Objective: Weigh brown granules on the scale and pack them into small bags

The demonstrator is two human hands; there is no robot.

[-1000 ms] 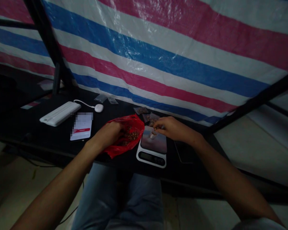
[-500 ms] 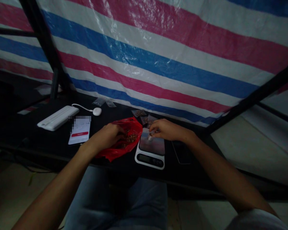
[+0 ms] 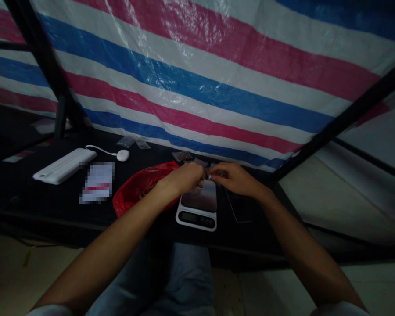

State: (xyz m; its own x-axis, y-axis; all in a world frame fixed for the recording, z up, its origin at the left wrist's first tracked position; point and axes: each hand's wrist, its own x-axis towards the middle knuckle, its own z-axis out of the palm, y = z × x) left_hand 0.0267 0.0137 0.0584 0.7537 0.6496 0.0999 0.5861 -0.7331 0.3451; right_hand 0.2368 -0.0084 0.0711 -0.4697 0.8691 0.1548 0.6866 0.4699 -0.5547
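A white kitchen scale with a shiny weighing plate stands on the black table. Over the plate's back part is my left hand, its fingers curled closed; what they hold is hidden. Some small brown pieces show just below those fingers. My right hand is closed in a pinch at the plate's back right, on the edge of what looks like a small clear plastic bag. Under my left forearm lies an open red plastic bag with small brown pieces inside.
Small clear bags, at least one with brown contents, lie behind the scale. A dark phone is to its right. On the left are a lit phone, a white power bank and a white round piece on a cable. Striped sheeting hangs behind.
My left hand has left the red bag and moved right, over the scale beside my right hand. My right hand stays at the small bag. The camera view has shifted slightly.
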